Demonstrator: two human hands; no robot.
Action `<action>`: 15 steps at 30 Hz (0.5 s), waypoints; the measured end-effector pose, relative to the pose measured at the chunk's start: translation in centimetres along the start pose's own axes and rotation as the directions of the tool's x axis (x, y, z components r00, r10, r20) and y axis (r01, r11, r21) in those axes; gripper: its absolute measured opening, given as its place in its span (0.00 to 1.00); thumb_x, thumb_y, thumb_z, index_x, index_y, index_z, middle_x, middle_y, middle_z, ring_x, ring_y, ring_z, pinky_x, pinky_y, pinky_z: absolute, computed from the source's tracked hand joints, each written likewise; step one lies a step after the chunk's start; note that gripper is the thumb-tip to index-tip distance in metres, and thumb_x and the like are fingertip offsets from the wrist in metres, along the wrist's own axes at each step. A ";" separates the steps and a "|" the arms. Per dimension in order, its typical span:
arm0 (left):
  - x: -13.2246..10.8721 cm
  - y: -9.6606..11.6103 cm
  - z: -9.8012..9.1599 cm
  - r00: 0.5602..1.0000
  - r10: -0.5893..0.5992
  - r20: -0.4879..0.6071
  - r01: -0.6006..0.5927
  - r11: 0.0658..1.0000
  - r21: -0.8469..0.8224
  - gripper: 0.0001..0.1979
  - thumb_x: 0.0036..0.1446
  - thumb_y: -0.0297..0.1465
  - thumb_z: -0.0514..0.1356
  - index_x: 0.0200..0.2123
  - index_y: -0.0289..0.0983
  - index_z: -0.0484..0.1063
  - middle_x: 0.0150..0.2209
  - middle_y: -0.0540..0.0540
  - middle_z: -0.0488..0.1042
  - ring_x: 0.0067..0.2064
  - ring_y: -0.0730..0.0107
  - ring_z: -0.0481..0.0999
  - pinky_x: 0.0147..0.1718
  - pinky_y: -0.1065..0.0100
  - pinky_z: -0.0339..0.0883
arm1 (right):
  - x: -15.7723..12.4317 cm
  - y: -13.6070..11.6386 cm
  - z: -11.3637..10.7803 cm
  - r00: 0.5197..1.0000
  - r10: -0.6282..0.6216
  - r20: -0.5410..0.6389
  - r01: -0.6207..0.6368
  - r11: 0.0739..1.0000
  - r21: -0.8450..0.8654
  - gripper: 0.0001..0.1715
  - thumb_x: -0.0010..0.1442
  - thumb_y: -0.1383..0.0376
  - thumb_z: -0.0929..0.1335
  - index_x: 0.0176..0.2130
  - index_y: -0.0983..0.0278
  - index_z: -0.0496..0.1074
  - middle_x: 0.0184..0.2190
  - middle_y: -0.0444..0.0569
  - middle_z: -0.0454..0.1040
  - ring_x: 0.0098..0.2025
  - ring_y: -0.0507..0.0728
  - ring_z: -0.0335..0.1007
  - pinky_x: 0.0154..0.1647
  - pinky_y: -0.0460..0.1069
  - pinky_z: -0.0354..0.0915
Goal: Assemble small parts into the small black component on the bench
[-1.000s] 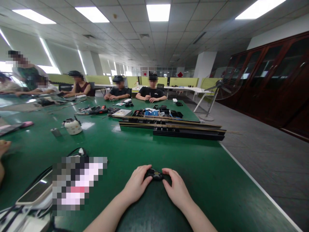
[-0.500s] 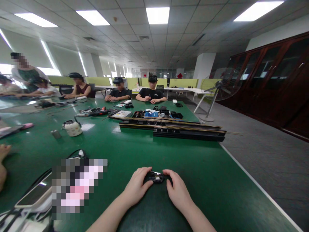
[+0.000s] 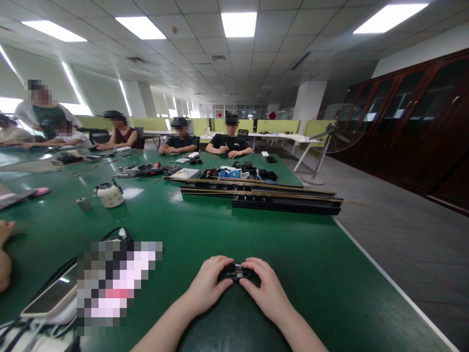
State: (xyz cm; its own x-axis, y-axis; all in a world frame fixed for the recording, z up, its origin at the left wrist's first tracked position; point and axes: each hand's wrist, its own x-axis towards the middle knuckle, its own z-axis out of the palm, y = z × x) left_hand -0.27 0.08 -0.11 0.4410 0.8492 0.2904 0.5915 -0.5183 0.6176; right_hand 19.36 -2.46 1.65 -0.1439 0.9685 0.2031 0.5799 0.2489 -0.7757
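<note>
A small black device (image 3: 239, 273) with a light, silvery part in its middle is at the front centre, at or just above the green table. Its exact kind is hard to make out. My left hand (image 3: 211, 279) grips its left end, thumb on the near side and fingers on the far side. My right hand (image 3: 265, 283) holds the right end in the same way. The fingers cover both ends of the device, so only its middle shows.
Long black rails (image 3: 286, 204) with thin brass-coloured rods lie across the table beyond my hands. To the left are a phone (image 3: 51, 293) with cables, a white jar (image 3: 110, 194) and a small grey cylinder (image 3: 84, 204). Several people sit farther back; another person's hand (image 3: 6, 232) is at the left edge.
My right hand has moved left and closed onto the right end of the black device. The left hand has barely shifted and keeps its hold.
</note>
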 end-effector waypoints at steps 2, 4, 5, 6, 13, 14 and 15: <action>-0.1 0.0 0.0 1.000 0.013 0.004 -0.013 1.000 -0.002 0.20 0.52 0.28 0.60 0.49 0.42 0.66 0.47 0.44 0.71 0.49 0.57 0.68 0.49 0.57 0.61 | -0.1 -0.1 0.0 1.000 0.000 0.018 0.000 1.000 -0.015 0.13 0.50 0.63 0.68 0.39 0.58 0.73 0.47 0.49 0.71 0.52 0.59 0.63 0.55 0.56 0.57; -0.1 0.0 0.0 1.000 0.022 -0.001 -0.022 1.000 0.000 0.19 0.53 0.29 0.61 0.49 0.42 0.66 0.47 0.44 0.71 0.49 0.57 0.68 0.49 0.57 0.62 | -0.1 -0.2 -0.1 1.000 -0.002 0.027 0.002 1.000 -0.025 0.12 0.50 0.64 0.68 0.38 0.57 0.74 0.46 0.49 0.72 0.52 0.60 0.63 0.55 0.57 0.56; -0.1 0.0 0.0 1.000 0.024 -0.005 -0.024 1.000 0.002 0.19 0.52 0.30 0.61 0.49 0.42 0.66 0.47 0.44 0.71 0.49 0.56 0.68 0.49 0.57 0.62 | -0.1 -0.2 -0.1 1.000 -0.001 0.030 0.002 1.000 -0.029 0.12 0.49 0.65 0.68 0.37 0.58 0.74 0.46 0.49 0.72 0.52 0.60 0.63 0.54 0.57 0.56; -0.1 0.1 0.0 1.000 0.024 -0.009 -0.024 1.000 0.005 0.20 0.52 0.30 0.61 0.49 0.42 0.66 0.46 0.44 0.71 0.49 0.56 0.69 0.49 0.57 0.62 | -0.1 -0.3 -0.1 1.000 0.001 0.029 0.000 0.999 -0.033 0.12 0.49 0.65 0.68 0.37 0.58 0.74 0.46 0.49 0.72 0.52 0.60 0.63 0.54 0.58 0.56; 0.0 0.3 0.1 1.000 0.012 -0.011 -0.012 1.000 0.016 0.22 0.50 0.29 0.62 0.50 0.41 0.66 0.47 0.44 0.71 0.49 0.56 0.68 0.50 0.57 0.61 | -0.1 -0.6 -0.3 0.999 -0.009 0.047 0.012 0.998 -0.062 0.09 0.49 0.66 0.68 0.35 0.58 0.73 0.44 0.48 0.73 0.51 0.60 0.64 0.54 0.56 0.56; 0.0 0.3 0.1 1.000 0.013 -0.011 -0.013 1.000 0.016 0.22 0.50 0.29 0.62 0.50 0.41 0.66 0.47 0.44 0.71 0.49 0.56 0.68 0.50 0.57 0.61 | -0.1 -0.6 -0.3 0.999 -0.014 0.050 0.017 0.998 -0.061 0.09 0.50 0.66 0.68 0.35 0.58 0.73 0.44 0.48 0.73 0.51 0.60 0.64 0.53 0.56 0.56; 0.0 0.3 0.0 1.000 0.015 -0.009 -0.015 1.000 0.014 0.21 0.50 0.29 0.61 0.49 0.41 0.66 0.47 0.44 0.71 0.49 0.56 0.68 0.49 0.57 0.61 | -0.1 -0.6 -0.3 0.998 -0.019 0.052 0.022 0.998 -0.057 0.09 0.50 0.66 0.68 0.35 0.58 0.73 0.44 0.48 0.73 0.51 0.59 0.64 0.53 0.56 0.57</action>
State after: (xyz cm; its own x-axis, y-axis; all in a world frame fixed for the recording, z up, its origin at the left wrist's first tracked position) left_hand -0.05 -0.10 0.08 0.4439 0.8423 0.3058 0.5944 -0.5321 0.6030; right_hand 19.22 -2.74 2.29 -0.1968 0.9625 0.1866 0.6216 0.2696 -0.7355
